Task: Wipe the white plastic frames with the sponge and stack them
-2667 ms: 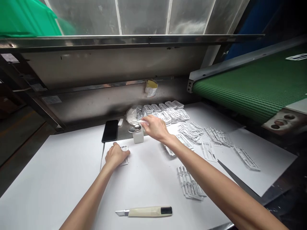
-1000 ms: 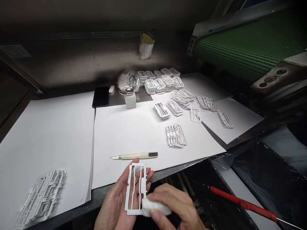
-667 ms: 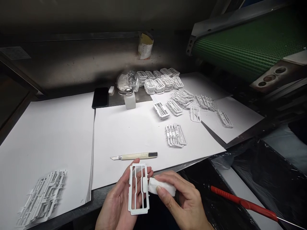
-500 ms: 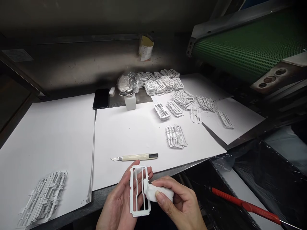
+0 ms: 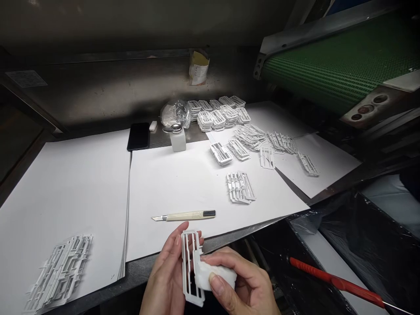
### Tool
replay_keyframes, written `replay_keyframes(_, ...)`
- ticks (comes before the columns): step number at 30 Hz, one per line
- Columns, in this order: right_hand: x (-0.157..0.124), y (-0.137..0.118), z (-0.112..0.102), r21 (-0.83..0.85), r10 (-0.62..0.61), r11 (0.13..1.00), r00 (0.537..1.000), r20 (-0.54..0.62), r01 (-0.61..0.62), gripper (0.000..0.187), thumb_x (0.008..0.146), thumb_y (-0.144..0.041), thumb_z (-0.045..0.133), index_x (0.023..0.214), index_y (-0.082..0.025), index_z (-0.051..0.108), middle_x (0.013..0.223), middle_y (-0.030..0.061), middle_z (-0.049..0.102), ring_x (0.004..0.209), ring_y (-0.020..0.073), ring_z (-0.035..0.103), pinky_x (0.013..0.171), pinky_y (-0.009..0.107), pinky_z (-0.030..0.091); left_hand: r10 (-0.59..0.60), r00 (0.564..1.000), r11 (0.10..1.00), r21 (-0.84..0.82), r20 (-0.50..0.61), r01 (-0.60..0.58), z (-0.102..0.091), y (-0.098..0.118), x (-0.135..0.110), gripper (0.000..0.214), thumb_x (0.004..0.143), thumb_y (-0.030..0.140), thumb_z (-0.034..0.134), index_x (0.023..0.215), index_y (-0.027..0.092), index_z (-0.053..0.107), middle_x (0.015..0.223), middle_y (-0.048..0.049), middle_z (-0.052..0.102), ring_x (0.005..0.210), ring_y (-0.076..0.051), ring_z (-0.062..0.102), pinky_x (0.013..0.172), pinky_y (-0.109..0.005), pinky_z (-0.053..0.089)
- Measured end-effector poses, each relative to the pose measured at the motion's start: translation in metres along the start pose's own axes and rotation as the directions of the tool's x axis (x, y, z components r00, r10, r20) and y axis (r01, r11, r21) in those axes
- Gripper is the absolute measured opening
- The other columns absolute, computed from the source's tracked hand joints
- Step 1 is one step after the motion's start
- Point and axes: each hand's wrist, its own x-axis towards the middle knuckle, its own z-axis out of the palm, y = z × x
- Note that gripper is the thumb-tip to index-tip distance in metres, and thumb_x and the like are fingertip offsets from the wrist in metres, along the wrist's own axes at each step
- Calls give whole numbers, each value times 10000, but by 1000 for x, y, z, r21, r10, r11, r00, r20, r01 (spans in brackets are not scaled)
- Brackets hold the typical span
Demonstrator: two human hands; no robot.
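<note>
My left hand (image 5: 167, 280) holds a white plastic frame (image 5: 189, 262) upright at the near table edge, fingers curled behind it. My right hand (image 5: 244, 284) pinches a white wipe pad (image 5: 213, 276) and presses it against the frame's right side. A utility knife (image 5: 183, 215) lies on the white paper just beyond my hands. A fanned pile of the same white frames (image 5: 59, 271) lies at the near left.
More stacks of white frames (image 5: 241, 187) and rows of them (image 5: 223, 114) cover the far right of the paper. A white dispenser bottle (image 5: 179, 139), a black phone (image 5: 138, 136) and a plastic bag (image 5: 175, 113) sit at the back. A green conveyor (image 5: 334, 65) runs at right; a red-handled tool (image 5: 331, 280) lies below.
Earlier my hands were out on the table by the bottle; now they are at the near edge. Over the last second the frame turned edge-on and the pad slid along its side.
</note>
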Motion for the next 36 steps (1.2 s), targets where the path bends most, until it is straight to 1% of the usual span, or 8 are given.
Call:
replay_keyframes(4, 1, -7, 4, 76, -81, 994, 991, 107, 73, 178, 830, -317, 673, 996, -279, 727, 861, 57, 733, 783, 230, 681, 733, 328, 547, -214, 975, 976, -19, 52, 215, 1, -4, -5, 451, 832, 417, 592, 1209, 170, 613, 1180, -122, 679, 1137, -272, 597, 874, -331, 503)
replay_keyframes(6, 1, -10, 2, 111, -71, 992, 988, 135, 56, 175, 831, -347, 674, 986, -290, 732, 852, 54, 737, 790, 237, 681, 743, 340, 546, -332, 938, 936, -86, 103, 341, 2, -5, -6, 463, 840, 389, 585, 1213, 116, 610, 1120, -157, 701, 1111, -300, 614, 906, -381, 493)
replay_keyframes(8, 0, -13, -3, 109, -25, 994, 992, 122, 12, 173, 832, -359, 670, 978, -290, 733, 855, 56, 735, 798, 240, 680, 746, 340, 545, -367, 920, 909, -155, 140, 386, 4, -5, -5, 441, 862, 365, 551, 1186, 75, 623, 1027, -167, 731, 1054, -302, 647, 910, -399, 492)
replay_keyframes(13, -2, -13, -19, 16, 49, 999, 996, -72, -48, 131, 844, -314, 649, 929, -255, 731, 847, 61, 712, 750, 224, 672, 681, 290, 553, -268, 943, 941, -156, 197, 300, 3, -6, -1, 352, 904, 296, 486, 1093, 65, 673, 960, -161, 755, 871, -240, 713, 743, -328, 551)
replay_keyframes(17, -2, -8, -24, -139, -7, 990, 979, -202, -22, 107, 833, -252, 655, 915, -252, 724, 851, 46, 707, 749, 212, 674, 675, 256, 557, -238, 955, 951, -158, 179, 267, 3, -3, -2, 342, 910, 258, 480, 1106, 48, 665, 993, -176, 747, 836, -211, 722, 700, -294, 568)
replay_keyframes(23, -10, 0, -23, -267, -124, 960, 980, -156, 79, 164, 826, -162, 646, 964, -232, 700, 868, 44, 696, 755, 197, 672, 652, 239, 559, -209, 973, 962, -159, 95, 222, 8, 1, -7, 312, 896, 248, 499, 1072, 63, 678, 977, -178, 749, 865, -236, 720, 754, -313, 575)
replay_keyframes(31, -10, 2, -22, -340, -223, 923, 971, -88, 182, 237, 832, -88, 613, 1024, -216, 665, 887, 46, 682, 763, 189, 665, 656, 249, 563, -207, 976, 963, -159, 75, 216, 10, 5, -9, 315, 904, 284, 479, 935, 112, 741, 958, -163, 756, 914, -251, 710, 791, -337, 569)
replay_keyframes(36, -3, 1, -17, -371, -285, 895, 957, -49, 248, 263, 835, -45, 592, 1055, -177, 645, 911, 72, 671, 806, 191, 657, 706, 272, 563, -217, 975, 962, -155, 52, 223, 12, 7, -11, 326, 907, 267, 467, 1015, 95, 721, 955, -169, 754, 934, -250, 701, 822, -361, 557)
